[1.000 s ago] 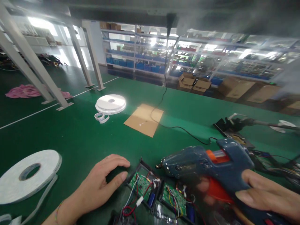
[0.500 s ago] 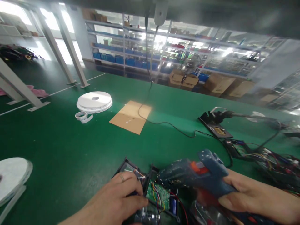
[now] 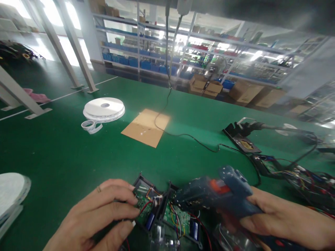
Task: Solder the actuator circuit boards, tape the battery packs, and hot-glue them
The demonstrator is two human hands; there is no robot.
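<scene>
Beside circuit boards point(image 3: 167, 214), glue gun point(image 3: 217, 193)

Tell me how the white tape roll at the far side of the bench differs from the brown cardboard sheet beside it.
The tape roll is round and white, with a small centre hole; the cardboard sheet is four-sided and brown. The tape roll is a thick stack with a loose curled end beside it; the cardboard sheet is a single thin layer. A black cord crosses the cardboard sheet's corner, while the tape roll has nothing on it. Both lie flat on the green bench.

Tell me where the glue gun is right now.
In the head view, the glue gun is low and right of centre, gripped in the right hand, its nozzle pointing left over the open circuit boards.
</scene>
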